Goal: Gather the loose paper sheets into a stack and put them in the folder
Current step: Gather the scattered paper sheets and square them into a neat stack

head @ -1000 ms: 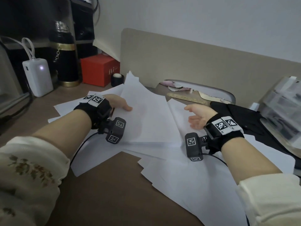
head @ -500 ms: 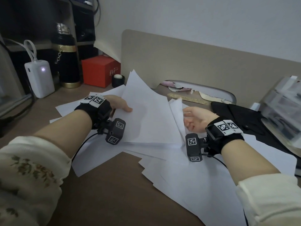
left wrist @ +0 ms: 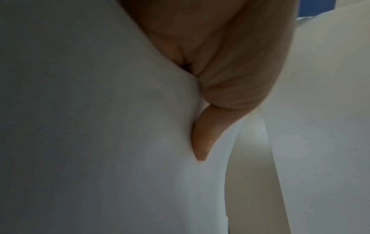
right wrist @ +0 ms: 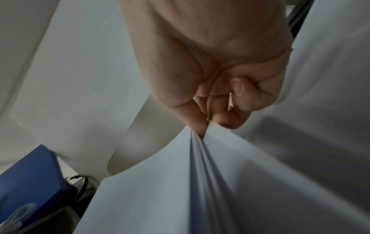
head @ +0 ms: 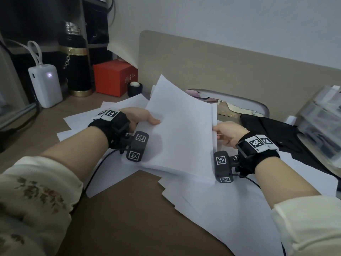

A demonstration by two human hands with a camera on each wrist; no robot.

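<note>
We see both forearms reaching forward over the desk (head: 129, 218), sleeves pushed up, a black camera strap on each wrist. The left hand (head: 141, 118) grips the left edge of a small stack of white sheets (head: 180, 130), thumb lying on top; in the left wrist view its fingers (left wrist: 202, 142) press up under the paper. The right hand (head: 227, 133) pinches the stack's right edge, and the right wrist view shows its fingertips (right wrist: 226, 120) closed on several sheet edges that fan apart a little. The stack is raised off the desk and tilted, its far corner highest and its near edge low over the loose sheets (head: 221, 204), which lie scattered and overlapping beneath and around it. The paper is plain and unprinted. A dark folder (head: 276, 133) lies flat on the desk just to the right of the right hand.
</note>
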